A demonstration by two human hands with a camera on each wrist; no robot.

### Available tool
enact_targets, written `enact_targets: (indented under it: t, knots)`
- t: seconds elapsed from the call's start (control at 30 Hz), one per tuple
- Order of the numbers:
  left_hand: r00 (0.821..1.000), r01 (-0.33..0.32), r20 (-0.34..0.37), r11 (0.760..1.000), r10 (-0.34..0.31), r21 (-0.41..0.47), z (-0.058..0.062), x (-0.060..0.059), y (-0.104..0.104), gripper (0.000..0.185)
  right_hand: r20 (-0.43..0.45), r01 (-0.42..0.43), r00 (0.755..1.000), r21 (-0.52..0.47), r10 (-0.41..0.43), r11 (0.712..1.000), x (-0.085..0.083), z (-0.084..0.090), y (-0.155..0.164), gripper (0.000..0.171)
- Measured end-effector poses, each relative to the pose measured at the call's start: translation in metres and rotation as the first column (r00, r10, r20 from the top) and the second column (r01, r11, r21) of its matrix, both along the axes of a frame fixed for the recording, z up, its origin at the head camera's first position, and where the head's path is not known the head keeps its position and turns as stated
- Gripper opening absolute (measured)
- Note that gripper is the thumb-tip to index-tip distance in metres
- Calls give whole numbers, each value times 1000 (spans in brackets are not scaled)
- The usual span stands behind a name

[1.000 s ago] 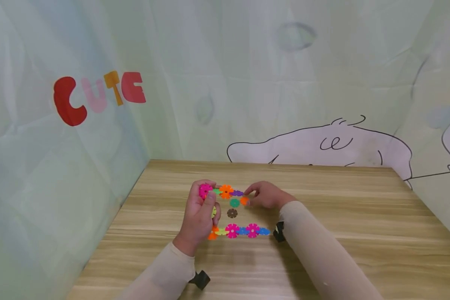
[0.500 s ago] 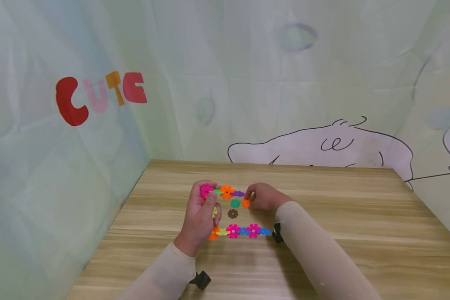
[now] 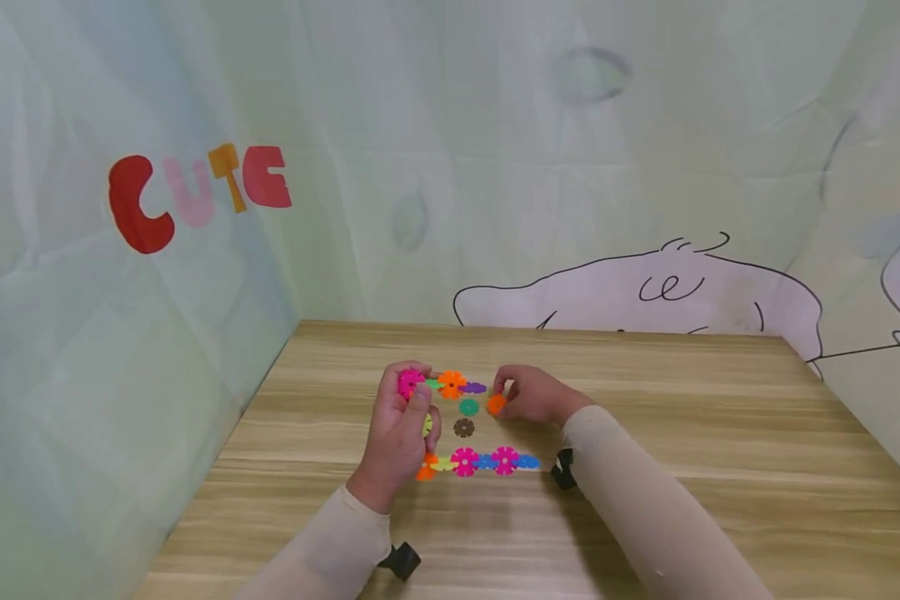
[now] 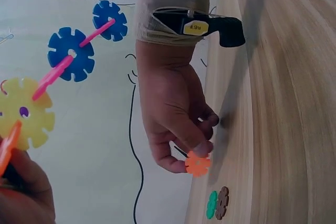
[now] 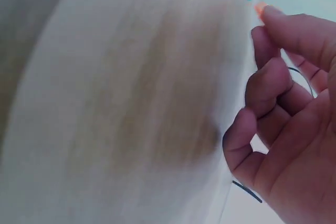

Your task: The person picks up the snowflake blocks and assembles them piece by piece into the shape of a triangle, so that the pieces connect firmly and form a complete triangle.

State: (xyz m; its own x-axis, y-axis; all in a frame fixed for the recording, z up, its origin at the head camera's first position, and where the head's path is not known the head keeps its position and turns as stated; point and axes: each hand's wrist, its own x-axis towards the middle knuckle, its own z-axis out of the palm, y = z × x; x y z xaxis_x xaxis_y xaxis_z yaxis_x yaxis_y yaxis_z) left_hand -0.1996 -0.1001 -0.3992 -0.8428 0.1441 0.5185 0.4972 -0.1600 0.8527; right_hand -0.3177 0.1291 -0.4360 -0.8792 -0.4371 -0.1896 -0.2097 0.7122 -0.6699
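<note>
Orange disc (image 3: 497, 404) — one, pinched in right hand (image 3: 534, 394) fingers; left hand (image 3: 399, 433) grips chain (image 3: 450, 384), seemingly four discs.

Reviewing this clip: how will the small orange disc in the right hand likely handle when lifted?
The orange disc looks thin and notched, probably stiff plastic and light: the right hand pinches it by fingertips alone. Being flat, it should lie still on the table rather than roll.

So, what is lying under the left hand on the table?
Under the left hand a yellow disc and an orange disc peek out; the rest of that chain side is covered.
</note>
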Motion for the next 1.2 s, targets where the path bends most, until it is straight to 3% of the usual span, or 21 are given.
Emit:
enact_targets:
  t: [0.17,0.3,0.53,0.83,1.2]
  knots:
    - [1000,-4,7,1000,4,4,-1,0,0,23,-25,16,1000,-135,-19,991,10,14,5,29]
    - [1000,-14,15,1000,14,4,-1,0,-1,25,-74,-18,997,-259,-1,966,22,29,7,27]
    - [999,-40,28,999,40,-4,-1,-1,-1,25,-136,-143,987,-511,84,847,51,57,12,30]
    - [999,-42,17,999,42,-5,1,0,-2,29,-224,-237,967,-604,123,761,73,74,8,29]
    - [999,-49,22,999,49,0,1,0,-2,28,-268,-266,956,-607,122,749,76,73,2,27]
